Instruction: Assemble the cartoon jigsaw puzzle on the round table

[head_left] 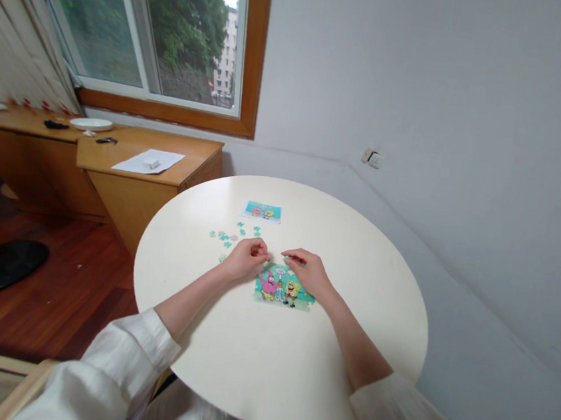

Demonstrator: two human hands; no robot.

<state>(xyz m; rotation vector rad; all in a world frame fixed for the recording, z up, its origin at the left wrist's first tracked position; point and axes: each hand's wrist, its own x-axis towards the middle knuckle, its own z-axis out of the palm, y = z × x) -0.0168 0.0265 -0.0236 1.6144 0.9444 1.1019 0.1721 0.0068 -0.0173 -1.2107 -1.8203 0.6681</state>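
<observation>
A partly joined jigsaw puzzle [268, 293] with cartoon figures on a teal ground lies flat on the round table. My left hand [246, 260] is at its upper left corner, thumb and forefinger pinched on a small puzzle piece that the fingertips mostly cover. Over the upper right part of the puzzle rests my right hand [308, 272]. Its thumb and fingers are curled close together at the top edge, with a bit of teal puzzle piece showing between them. Several loose puzzle pieces [227, 244] lie beyond my left hand.
A picture card [263, 212] with the same cartoon lies farther back on the white round table [254, 361]. Left of it stands a wooden desk [201, 155] with a sheet of paper [140, 161] and a white plate [91, 124]. The wall [445, 120] rises behind the table.
</observation>
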